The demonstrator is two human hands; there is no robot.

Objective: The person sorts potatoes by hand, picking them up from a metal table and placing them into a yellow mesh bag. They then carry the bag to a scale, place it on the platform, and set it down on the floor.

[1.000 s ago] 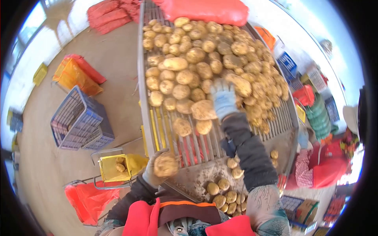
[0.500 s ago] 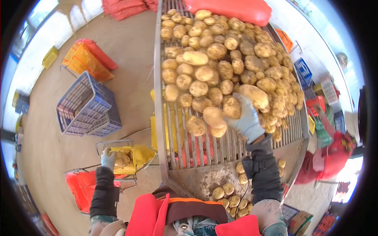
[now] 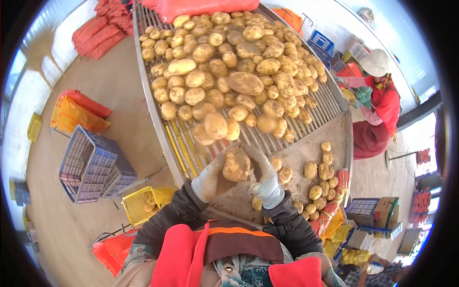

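Note:
Both my hands wear light-coloured gloves and meet over the near end of the slatted metal table. Between them is a large brown potato point(image 3: 236, 164). My left hand point(image 3: 209, 178) grips it from the left side, its fingers partly behind the potato. My right hand point(image 3: 266, 181) curves round its right side, thumb near the lower edge. Just beyond my hands, a big heap of potatoes point(image 3: 246, 83) covers the slats point(image 3: 306, 125). To the right, several smaller potatoes point(image 3: 315, 193) lie on the flat metal end of the table point(image 3: 296, 162).
Left on the floor stand blue plastic crates point(image 3: 95, 162), a yellow crate point(image 3: 136, 206) with potatoes, and red and orange bags point(image 3: 81, 115). A red sack point(image 3: 205, 8) lies across the table's far end. A person in red point(image 3: 382, 105) sits at the right, beyond the table edge.
My left hand has come from the yellow crate to the table front. My right hand has drawn back from the heap, and a potato is now between both hands. The view has turned right.

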